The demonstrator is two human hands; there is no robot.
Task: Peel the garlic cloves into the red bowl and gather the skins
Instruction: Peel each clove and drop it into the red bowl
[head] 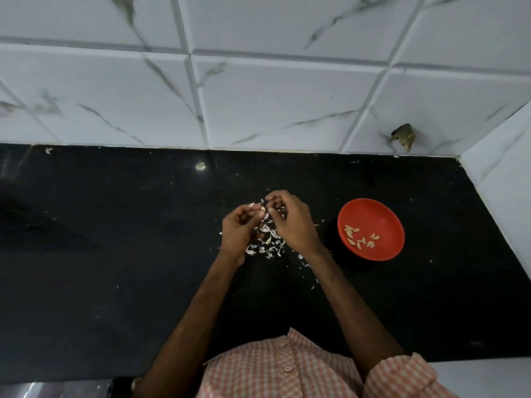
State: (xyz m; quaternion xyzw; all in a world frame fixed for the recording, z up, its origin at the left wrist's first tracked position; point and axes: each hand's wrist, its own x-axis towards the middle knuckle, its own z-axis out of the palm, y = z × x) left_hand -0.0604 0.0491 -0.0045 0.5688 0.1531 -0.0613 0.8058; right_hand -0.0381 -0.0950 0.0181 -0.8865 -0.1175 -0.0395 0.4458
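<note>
Left hand [240,228] pinches a garlic clove [263,209]; right hand [290,218] fingertips apparently grip skin. A slip could drop the clove among the skins [268,244], short of the red bowl [370,228].

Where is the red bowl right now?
In the head view the red bowl sits on the black countertop to the right of the right hand, peeled garlic cloves inside.

Dim, cool overall. Small glare spot on glossy black stone surface [86,239] near white marble-veined wall tiles [275,104]. Soft shadow left of round red plastic bowl [382,208]. Tile lines bowed by wide-angle distortion. Focus sharp at centre.
</note>
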